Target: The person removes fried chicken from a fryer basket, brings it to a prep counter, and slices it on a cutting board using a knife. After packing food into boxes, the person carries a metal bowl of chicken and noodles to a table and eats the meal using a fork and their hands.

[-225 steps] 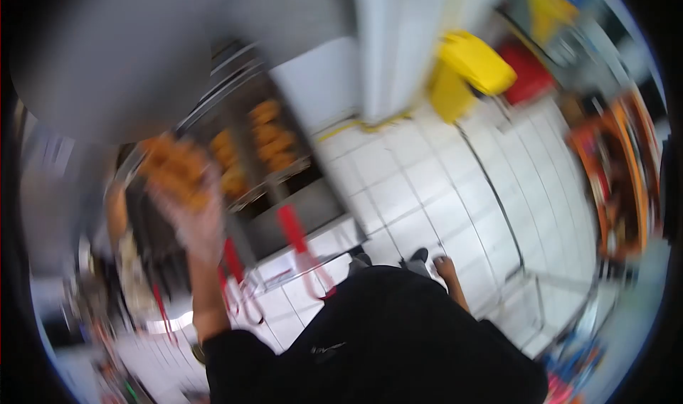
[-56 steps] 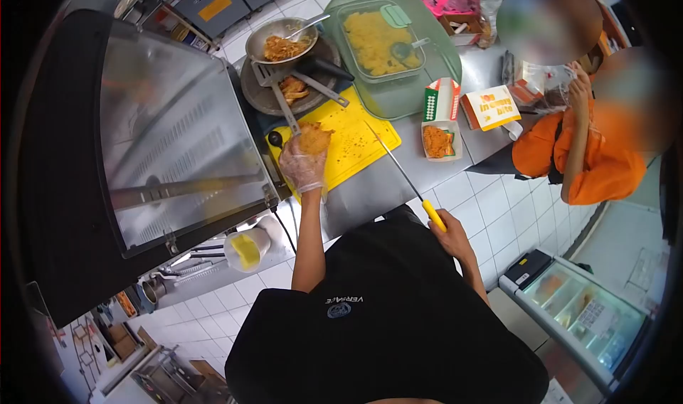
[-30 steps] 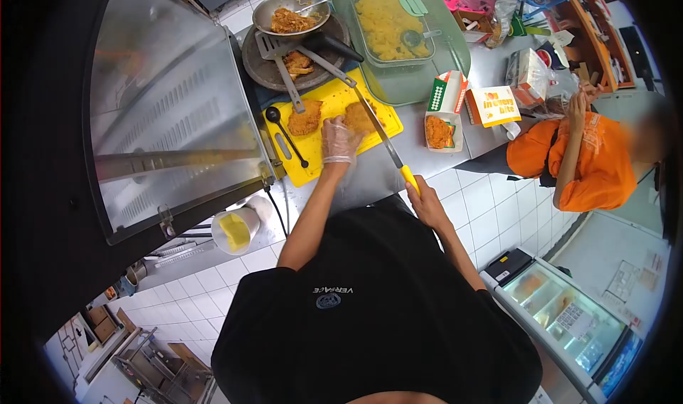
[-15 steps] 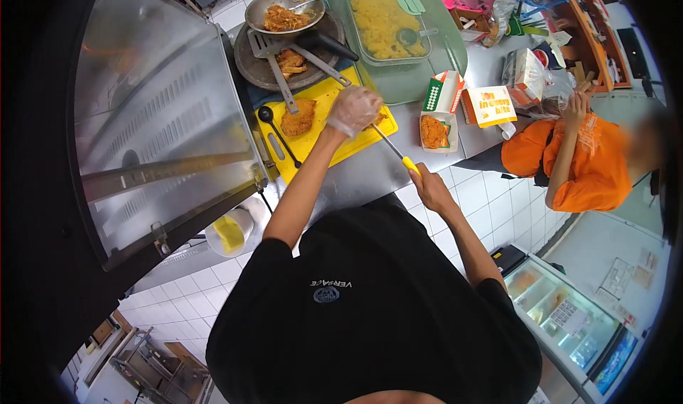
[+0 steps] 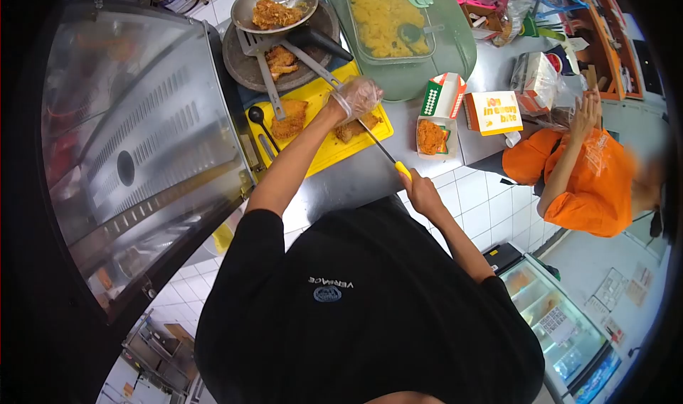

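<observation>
My left hand, in a clear plastic glove, is closed above the far part of the knife blade; what its fingers grip is hidden. Fried cutlet lies below it on the yellow cutting board, with the blade across it. My right hand holds the yellow handle of the knife beyond the board's near edge. A second fried cutlet lies whole to the left, partly behind my left forearm. Beside it is a black spoon.
Spatulas and a metal bowl rest over a round stone plate. An open carton, a printed box and a yellow-food container stand right. A person in orange works there. Glass-doored cabinet stands left.
My left hand has put down a cutlet, moved right along the board and closed above the blade. The knife has come over the right cutlet; my right hand kept its handle.
</observation>
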The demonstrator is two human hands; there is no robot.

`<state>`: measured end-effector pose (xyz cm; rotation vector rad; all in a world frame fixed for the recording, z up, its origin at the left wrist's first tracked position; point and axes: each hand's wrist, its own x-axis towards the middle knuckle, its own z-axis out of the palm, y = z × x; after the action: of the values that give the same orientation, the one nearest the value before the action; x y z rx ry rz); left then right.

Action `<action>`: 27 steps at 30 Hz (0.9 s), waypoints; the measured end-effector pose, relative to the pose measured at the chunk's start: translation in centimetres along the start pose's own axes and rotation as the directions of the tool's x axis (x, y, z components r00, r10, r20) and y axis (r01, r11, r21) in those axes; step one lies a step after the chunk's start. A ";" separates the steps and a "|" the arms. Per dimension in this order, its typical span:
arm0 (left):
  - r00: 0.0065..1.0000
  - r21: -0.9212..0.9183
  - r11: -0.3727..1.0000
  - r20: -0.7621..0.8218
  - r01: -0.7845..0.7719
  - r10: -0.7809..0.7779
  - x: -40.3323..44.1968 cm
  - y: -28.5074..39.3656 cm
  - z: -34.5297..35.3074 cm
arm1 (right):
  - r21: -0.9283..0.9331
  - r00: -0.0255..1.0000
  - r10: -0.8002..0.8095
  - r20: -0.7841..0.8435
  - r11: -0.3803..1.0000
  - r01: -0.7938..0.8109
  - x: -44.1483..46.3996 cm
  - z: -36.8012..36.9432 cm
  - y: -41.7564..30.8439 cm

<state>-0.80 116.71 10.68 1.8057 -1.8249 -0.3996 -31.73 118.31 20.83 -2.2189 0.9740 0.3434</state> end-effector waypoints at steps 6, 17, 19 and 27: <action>0.998 0.273 0.960 0.009 -0.068 0.068 0.4 -1.2 1.1 | 0.077 0.998 0.061 0.028 0.995 -0.063 -0.3 0.3 -0.1; 0.996 -0.144 0.985 -0.016 0.089 -0.093 -1.5 1.4 -2.9 | 0.000 0.996 0.064 0.054 0.998 -0.064 -3.2 -4.4 -3.0; 0.999 -0.048 0.998 -0.016 0.039 -0.040 -1.9 1.7 -3.2 | 0.020 0.999 0.037 0.037 0.999 -0.038 -3.8 -3.8 -3.1; 0.978 0.032 0.987 -0.145 0.158 -0.152 -3.1 -0.8 -1.5 | 0.009 0.998 0.044 0.053 0.999 -0.044 -1.5 -1.2 -2.3</action>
<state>0.58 119.99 10.95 1.9612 -1.6133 -0.2826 -31.15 119.49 23.54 -2.1708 0.9950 0.4143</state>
